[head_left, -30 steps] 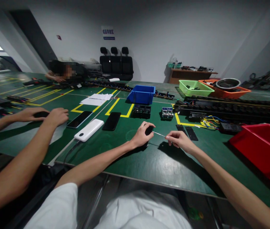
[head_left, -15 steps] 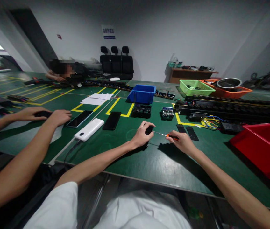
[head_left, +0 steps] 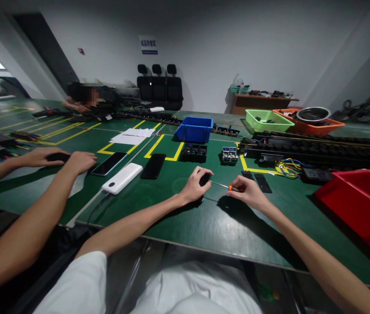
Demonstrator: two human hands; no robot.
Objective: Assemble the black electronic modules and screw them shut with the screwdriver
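Pale wall (head_left: 237, 52), behind all else. Green desk (head_left: 237, 235), marked in yellow tape; we list its contents below. Black seats (head_left: 159, 89), a row of three, against the wall. Black rail (head_left: 329, 148), long, wired, lying across the desk at right. Red bin (head_left: 361, 209), near right. Orange basket (head_left: 322, 127) and green basket (head_left: 270, 125), side by side beyond the rail. Blue bin (head_left: 194, 131), mid-desk. Metal bowl (head_left: 313, 114), on the orange basket. White papers (head_left: 131, 136), left of the blue bin.

Left hand (head_left: 194, 185): we record fingers clamped around a black part (head_left: 204, 178). Right hand (head_left: 247, 189): fingers together on the handle of a screwdriver (head_left: 230, 188). A co-worker's hand (head_left: 82, 162), well to the left.

Power bank (head_left: 122, 179), white, cabled, between a silver-edged phone (head_left: 109, 164) and a black phone (head_left: 153, 166). Two modules (head_left: 194, 152), apart, beyond our hands. Two flat plates (head_left: 263, 183), beyond the right hand.

The part sits at the near middle of the desk. The screwdriver's thin shaft runs leftward to it; whether the tip touches, we cannot tell.
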